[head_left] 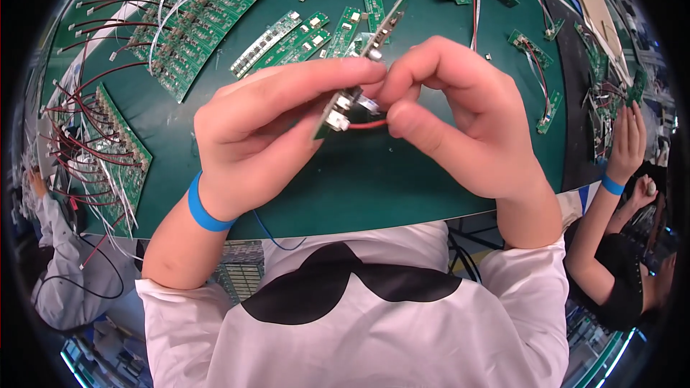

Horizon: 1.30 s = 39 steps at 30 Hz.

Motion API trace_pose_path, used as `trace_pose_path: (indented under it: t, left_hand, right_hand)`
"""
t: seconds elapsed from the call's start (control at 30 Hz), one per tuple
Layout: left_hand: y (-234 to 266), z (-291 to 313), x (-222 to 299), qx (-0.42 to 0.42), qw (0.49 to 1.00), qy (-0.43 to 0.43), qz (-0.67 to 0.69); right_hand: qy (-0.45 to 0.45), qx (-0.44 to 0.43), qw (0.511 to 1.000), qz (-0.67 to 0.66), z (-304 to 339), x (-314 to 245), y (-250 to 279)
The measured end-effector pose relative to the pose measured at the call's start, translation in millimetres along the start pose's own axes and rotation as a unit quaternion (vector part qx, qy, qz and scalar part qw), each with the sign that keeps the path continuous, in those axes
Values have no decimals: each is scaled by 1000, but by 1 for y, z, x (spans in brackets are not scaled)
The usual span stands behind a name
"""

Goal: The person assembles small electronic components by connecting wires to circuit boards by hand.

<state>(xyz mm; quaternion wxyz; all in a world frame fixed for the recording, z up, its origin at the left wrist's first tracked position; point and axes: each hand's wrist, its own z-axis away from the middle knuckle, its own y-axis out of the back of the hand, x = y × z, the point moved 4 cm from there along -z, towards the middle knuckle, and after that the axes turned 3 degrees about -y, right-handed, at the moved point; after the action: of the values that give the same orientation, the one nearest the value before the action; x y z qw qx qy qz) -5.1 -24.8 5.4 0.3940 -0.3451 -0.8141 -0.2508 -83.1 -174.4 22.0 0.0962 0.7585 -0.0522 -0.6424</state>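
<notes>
My left hand (pixel 255 111) is closed around a narrow green circuit board (pixel 333 116), its fingers over the middle of it. The board is tilted on edge above the table, its upper end pointing away to the right. White connectors (pixel 338 119) show at its near end. From there a short red wire (pixel 368 126) runs to my right hand (pixel 467 118), where thumb and forefinger pinch it. The wire's far end is hidden by the fingers. A blue band (pixel 204 205) circles my left wrist.
Several loose small boards (pixel 302 39) lie on the green table (pixel 402 187) beyond my hands. Wired board panels (pixel 190 50) stand at the left, with a second wired panel (pixel 118 147) nearer. More boards with wires (pixel 535 57) lie at the right. A co-worker's hand (pixel 629 140) is at far right.
</notes>
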Motion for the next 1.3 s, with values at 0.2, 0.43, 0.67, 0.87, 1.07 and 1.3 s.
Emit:
trace_pose_path:
  t: [0.2, 0.43, 0.67, 0.87, 1.07, 1.3]
  left_hand:
    - [4, 4, -5, 22, 984, 77, 162]
    - [-7, 5, -12, 93, 910, 303, 269]
    - [-16, 11, -22, 19, 902, 333, 274]
    - [-13, 15, -23, -21, 931, 275, 241]
    - [-12, 9, -13, 4, 958, 255, 128]
    - [-9, 9, -10, 15, 957, 278, 85]
  right_hand:
    - [-29, 23, 999, -16, -2, 8, 6]
    - [-56, 7, 994, 89, 0, 10, 9]
    - [-48, -1, 992, 116, 2, 16, 6]
    - [-49, 33, 982, 181, 6, 18, 5]
    - [28, 88, 956, 278, 7, 12, -1]
    - [108, 135, 913, 369, 5, 2, -7]
